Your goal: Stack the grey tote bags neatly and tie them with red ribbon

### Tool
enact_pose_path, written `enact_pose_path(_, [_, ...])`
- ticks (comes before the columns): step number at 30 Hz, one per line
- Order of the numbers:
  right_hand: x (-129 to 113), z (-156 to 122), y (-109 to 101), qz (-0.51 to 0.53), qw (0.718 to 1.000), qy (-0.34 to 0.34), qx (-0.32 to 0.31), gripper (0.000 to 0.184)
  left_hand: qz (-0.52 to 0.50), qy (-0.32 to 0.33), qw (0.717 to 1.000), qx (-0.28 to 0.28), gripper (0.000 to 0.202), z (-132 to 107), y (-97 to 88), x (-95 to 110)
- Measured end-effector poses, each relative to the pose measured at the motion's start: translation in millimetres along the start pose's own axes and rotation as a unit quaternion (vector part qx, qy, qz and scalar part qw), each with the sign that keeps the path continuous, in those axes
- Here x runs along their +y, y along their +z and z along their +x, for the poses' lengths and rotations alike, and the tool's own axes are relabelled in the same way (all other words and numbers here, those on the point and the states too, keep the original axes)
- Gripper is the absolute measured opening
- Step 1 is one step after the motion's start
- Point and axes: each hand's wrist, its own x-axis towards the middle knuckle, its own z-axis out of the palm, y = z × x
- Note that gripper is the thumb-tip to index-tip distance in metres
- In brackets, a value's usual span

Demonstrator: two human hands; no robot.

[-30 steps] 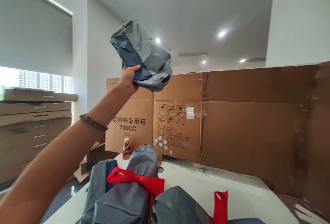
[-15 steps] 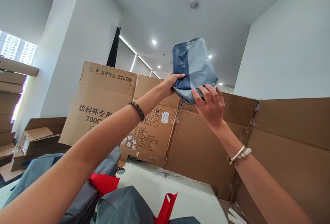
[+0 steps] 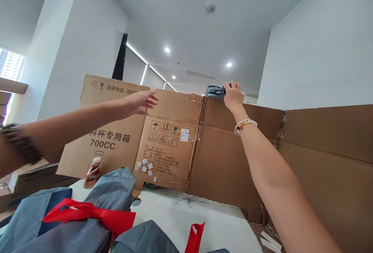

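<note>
My right hand (image 3: pixel 234 97) reaches up to the top edge of the cardboard wall, closed on a folded blue-grey fabric bag (image 3: pixel 215 90). Its fingers partly cover the bag, which lies level at the rim. My left hand (image 3: pixel 141 101) is off to the left in front of the cardboard panel (image 3: pixel 116 123), fingers stretched out and slightly blurred, holding nothing. Below, larger blue-grey fabric bags (image 3: pixel 116 191) lie on the white table (image 3: pixel 163 210), with a red ribbon (image 3: pixel 116 220) across them. Another red strip (image 3: pixel 195 237) sticks up at the front.
A tall cardboard wall (image 3: pixel 227 160) stands along the table's back, and another cardboard panel (image 3: pixel 326 175) runs along the right. A small brown bottle with a white cap (image 3: pixel 92 173) is on the table at left. Opened boxes (image 3: pixel 35 185) are stacked farther left.
My left hand has let go of the bag and pulled back left. My right hand has carried the bag lower, to the cardboard's top edge, and away from me. The view has shifted slightly.
</note>
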Motion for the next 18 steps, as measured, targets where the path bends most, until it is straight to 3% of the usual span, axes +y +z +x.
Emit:
enact_pose_path(4, [-5, 1, 9, 0.017, 1.000, 0.013, 0.009, 0.058, 0.078, -0.051, 0.995, 0.040, 0.034, -29, -61.1, -32])
enact_pose_path(8, [-9, 2, 9, 0.018, 0.999, 0.031, 0.034, 0.065, 0.033, -0.119, 0.989, 0.085, 0.027, -31, -94.2, -62])
enact_pose_path(12, [-11, 5, 4, -0.005, 0.997, 0.040, 0.063, 0.065, 0.006, -0.123, 0.987, 0.098, 0.024, -28, -98.0, -76])
enact_pose_path(18, [-15, 11, -7, -0.037, 0.998, 0.048, 0.033, 0.061, 0.055, -0.111, 0.990, 0.068, 0.020, -34, -80.5, -70])
